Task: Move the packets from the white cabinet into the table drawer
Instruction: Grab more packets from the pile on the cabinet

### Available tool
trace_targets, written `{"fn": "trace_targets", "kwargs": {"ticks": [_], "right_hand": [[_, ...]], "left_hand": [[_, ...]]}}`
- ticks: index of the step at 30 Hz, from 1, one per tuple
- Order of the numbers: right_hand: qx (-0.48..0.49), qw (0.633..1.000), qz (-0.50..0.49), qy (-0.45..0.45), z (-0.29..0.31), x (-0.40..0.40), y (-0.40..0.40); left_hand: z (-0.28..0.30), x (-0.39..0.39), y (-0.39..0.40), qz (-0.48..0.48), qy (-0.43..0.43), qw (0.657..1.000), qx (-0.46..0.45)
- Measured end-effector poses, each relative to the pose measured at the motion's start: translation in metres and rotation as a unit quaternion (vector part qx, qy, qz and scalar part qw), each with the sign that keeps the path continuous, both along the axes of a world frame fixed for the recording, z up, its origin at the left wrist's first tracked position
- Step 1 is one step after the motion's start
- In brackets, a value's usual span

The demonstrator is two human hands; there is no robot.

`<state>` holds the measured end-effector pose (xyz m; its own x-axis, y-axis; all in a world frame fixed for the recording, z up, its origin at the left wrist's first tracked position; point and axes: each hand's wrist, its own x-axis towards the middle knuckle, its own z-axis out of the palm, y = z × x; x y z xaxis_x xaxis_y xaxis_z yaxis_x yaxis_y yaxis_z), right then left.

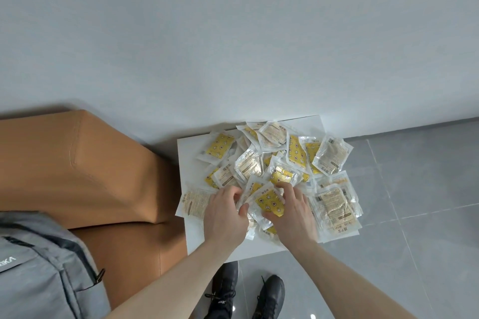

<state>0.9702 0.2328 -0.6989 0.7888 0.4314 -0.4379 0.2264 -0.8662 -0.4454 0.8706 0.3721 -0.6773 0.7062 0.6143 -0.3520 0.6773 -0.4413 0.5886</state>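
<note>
Head view, looking down. A pale wall (233,33) fills the upper half of the frame; grey floor tiles (414,202) occupy the right and lower right. A tan upholstered seat (90,171) spans the left centre, with a grey backpack (39,267) lying on it at the lower left. At centre right stands the white cabinet (189,158), seen from above; its top surface carries a loose heap of packets (331,153), clear wrappers with yellow or beige contents, overlapping one another and spreading past the right and near edges of the surface. Both bare forearms enter from the bottom edge and meet at the near side of the heap. The left hand (225,217) lies on the heap's left part, its fingers (234,193) curled into the wrappers and the thumb pressed against a yellow patterned packet (269,203). The right hand (293,211) grips the same packet from the right, fingers bent over its upper edge and thumb beneath its lower edge. That packet thus lies between the two hands, atop the heap. Two black shoes (246,292) appear on the floor at bottom centre, just below the cabinet's near edge.
</note>
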Motion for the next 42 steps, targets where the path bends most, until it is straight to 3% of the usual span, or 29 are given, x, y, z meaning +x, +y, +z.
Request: {"fn": "trace_targets", "kwargs": {"ticks": [14,22,26,30,36,42], "right_hand": [[-0.035,0.997,0.038,-0.052,-0.002,0.002,0.008],[-0.022,1.000,0.011,-0.002,0.014,0.006,-0.002],[-0.010,0.999,-0.001,0.046,0.023,0.006,-0.014],[0.020,0.991,-0.098,0.091,0.031,0.002,-0.038],[0.103,0.950,-0.230,0.182,0.039,-0.012,-0.078],[0.121,0.915,-0.282,0.262,0.041,-0.031,-0.095]], "left_hand": [[-0.014,0.002,-0.002,0.012,-0.011,1.000,0.013],[-0.005,-0.026,0.014,0.027,-0.073,0.997,-0.009],[-0.001,-0.059,0.043,0.060,-0.012,0.998,0.001],[-0.004,-0.076,0.079,-0.053,0.107,0.992,0.034],[-0.015,-0.067,0.104,-0.226,0.189,0.955,0.047],[-0.024,-0.059,0.103,-0.227,0.183,0.945,0.149]]}}
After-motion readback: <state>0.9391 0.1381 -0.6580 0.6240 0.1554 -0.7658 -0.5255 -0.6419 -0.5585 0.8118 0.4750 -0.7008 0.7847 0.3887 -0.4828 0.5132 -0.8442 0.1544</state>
